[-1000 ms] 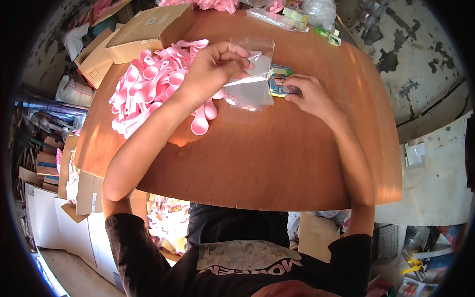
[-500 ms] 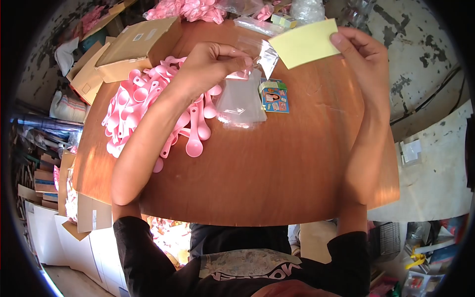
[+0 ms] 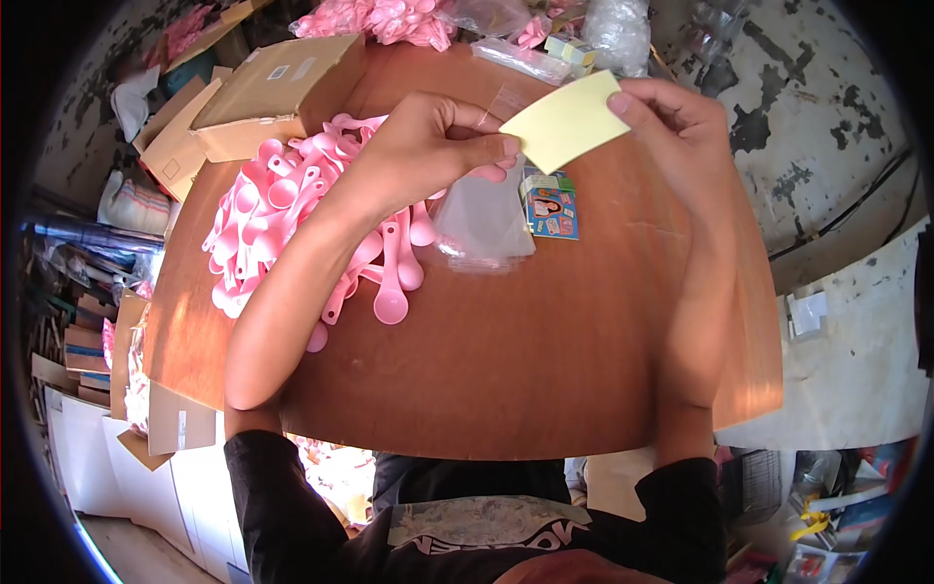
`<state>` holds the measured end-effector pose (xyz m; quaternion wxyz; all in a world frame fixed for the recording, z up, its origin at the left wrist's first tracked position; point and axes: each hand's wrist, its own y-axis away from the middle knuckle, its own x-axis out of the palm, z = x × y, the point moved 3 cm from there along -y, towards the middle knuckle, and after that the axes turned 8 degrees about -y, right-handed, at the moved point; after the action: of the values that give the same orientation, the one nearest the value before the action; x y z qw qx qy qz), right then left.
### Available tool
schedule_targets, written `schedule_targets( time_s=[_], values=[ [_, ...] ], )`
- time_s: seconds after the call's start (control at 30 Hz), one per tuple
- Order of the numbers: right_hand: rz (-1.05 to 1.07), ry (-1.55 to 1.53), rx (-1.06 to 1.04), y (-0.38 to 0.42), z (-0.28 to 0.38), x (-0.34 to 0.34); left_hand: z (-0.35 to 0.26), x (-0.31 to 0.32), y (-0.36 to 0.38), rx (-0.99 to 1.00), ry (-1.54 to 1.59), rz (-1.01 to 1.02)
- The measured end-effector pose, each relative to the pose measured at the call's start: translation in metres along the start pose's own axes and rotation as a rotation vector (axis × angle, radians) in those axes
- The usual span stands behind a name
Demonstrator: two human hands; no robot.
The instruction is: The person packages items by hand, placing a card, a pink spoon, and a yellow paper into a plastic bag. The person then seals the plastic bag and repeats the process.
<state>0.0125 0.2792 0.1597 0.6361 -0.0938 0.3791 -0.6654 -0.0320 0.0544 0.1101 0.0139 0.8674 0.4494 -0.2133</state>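
A pale yellow card (image 3: 569,122) is pinched by one end in my right hand (image 3: 676,127). Its other end reaches the fingertips of my left hand (image 3: 438,151). My left thumb and fingers are closed on a clear plastic bag (image 3: 506,101), mostly hidden behind the hand and the card. Below the hands, a stack of clear plastic bags (image 3: 486,222) lies flat on the table. Right against it sits a small pile of printed cards (image 3: 552,212), blue with a picture on top. A heap of pink measuring spoons (image 3: 258,219) spreads under and left of my left forearm.
The brown wooden table (image 3: 506,360) has a rounded edge close to my body. A cardboard box (image 3: 277,88) stands at the far left. Along the back lie bagged pink pieces (image 3: 379,19), clear plastic packs (image 3: 520,58) and another small stack of cards (image 3: 569,49).
My right hand has brought the yellow card left and slightly down, up to the left fingertips. The left hand has shifted slightly right and still pinches the bag.
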Motion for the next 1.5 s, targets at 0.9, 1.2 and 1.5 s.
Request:
schedule_targets(
  time_s=[0.9, 1.2, 1.5],
  values=[
    [-0.23, -0.158, -0.117, 0.002, 0.003, 0.009, 0.01, -0.002, -0.007, 0.012, 0.027, 0.035],
    [0.027, -0.879, 0.252, 0.004, -0.023, 0.025, 0.003, 0.002, -0.006, 0.185, 0.194, -0.103],
    [0.137, -1.113, 0.352, 0.007, -0.027, 0.056, 0.016, 0.0, -0.011, 0.31, 0.032, -0.538]
  ],
)
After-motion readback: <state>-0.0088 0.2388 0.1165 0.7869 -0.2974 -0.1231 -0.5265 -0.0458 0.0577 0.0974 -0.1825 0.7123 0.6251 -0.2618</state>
